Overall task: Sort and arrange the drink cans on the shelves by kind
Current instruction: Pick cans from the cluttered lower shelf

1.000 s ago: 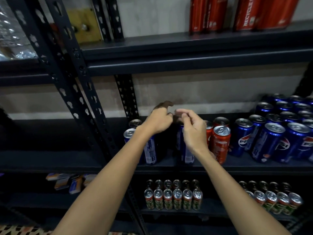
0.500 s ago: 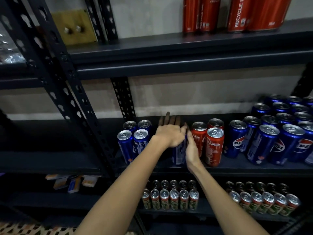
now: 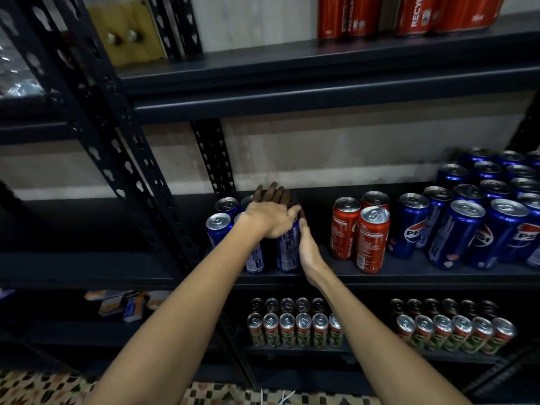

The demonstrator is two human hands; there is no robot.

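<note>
On the middle shelf (image 3: 409, 277) stands a cluster of several slim blue cans (image 3: 217, 229) at the left. My left hand (image 3: 270, 213) lies flat over the tops of the cans in that cluster, fingers straight and reaching to the back. My right hand (image 3: 306, 247) presses its straight fingers against the right side of a blue can (image 3: 287, 249) there. To the right stand three red cans (image 3: 371, 239), then a large group of blue Pepsi cans (image 3: 455, 233).
The top shelf (image 3: 263, 68) carries tall red cans (image 3: 409, 13). The lower shelf holds two groups of green-and-red cans (image 3: 295, 330) and, at the left, small boxes (image 3: 122, 304). Black perforated uprights (image 3: 122, 159) stand left of the blue cans. Patterned floor lies below.
The blue cans under my hands have slid left against the other blue ones, widening the gap to the red cans. My left hand went from raised to flat on the tops.
</note>
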